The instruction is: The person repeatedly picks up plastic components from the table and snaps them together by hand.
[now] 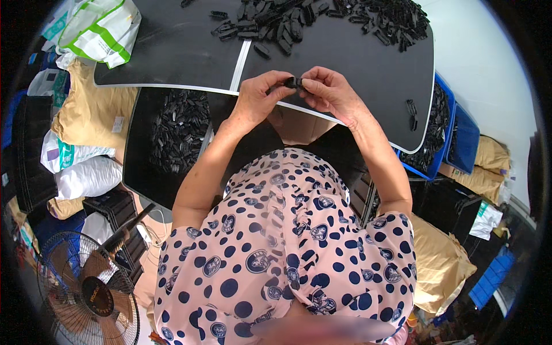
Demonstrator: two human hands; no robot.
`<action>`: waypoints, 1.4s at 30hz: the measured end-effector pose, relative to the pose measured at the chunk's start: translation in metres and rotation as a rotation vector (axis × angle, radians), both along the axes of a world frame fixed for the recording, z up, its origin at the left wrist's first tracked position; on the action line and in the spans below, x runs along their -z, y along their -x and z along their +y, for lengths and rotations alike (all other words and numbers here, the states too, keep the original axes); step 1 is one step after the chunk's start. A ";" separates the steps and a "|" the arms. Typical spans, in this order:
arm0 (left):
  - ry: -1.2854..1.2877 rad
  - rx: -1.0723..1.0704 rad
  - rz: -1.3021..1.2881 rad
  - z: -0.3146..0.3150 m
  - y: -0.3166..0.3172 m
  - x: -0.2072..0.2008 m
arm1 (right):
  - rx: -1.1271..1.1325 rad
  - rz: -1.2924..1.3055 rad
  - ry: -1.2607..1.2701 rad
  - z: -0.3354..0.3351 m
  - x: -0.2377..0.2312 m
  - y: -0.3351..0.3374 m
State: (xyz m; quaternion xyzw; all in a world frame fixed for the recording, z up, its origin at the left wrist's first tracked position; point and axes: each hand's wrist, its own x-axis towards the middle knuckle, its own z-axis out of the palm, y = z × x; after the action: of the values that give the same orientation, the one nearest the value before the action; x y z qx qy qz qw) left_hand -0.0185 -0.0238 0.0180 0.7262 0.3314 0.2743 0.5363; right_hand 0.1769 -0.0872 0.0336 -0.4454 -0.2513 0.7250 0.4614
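Observation:
Between my two hands, just over the table's near edge, is a small black plastic part [294, 83]. My left hand [261, 98] pinches its left end with thumb and fingers. The thumb and fingers of my right hand [330, 92] close on its other end. The part's exact kind is too small to make out. Heaps of similar black parts [282, 23] lie at the far side of the black table [345, 63]. Another piece [412, 114] rests alone near the table's right edge.
More black parts [181, 129] cover a lower black surface at the left. Blue bins [463, 138] stand beside the table at the right. A white and green bag [106, 34] sits at the table's far left. A fan [89, 293] stands at the lower left, near brown sacks [95, 106].

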 end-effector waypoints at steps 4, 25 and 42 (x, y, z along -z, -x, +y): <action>-0.326 0.075 0.090 0.001 0.005 -0.007 | -0.172 -0.158 0.037 0.002 -0.006 -0.004; 0.632 -0.103 -0.377 -0.017 0.039 -0.003 | -0.326 0.277 -0.101 0.004 0.024 0.067; -0.461 -0.281 0.765 0.016 0.219 0.004 | 0.135 -1.468 -0.648 0.092 0.044 -0.080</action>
State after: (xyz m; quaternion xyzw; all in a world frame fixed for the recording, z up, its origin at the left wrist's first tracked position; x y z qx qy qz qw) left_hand -0.2378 -0.0077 0.0143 0.8235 0.5307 0.1231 0.1580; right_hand 0.2568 0.0049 -0.0104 -0.6664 -0.6608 0.1090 0.3276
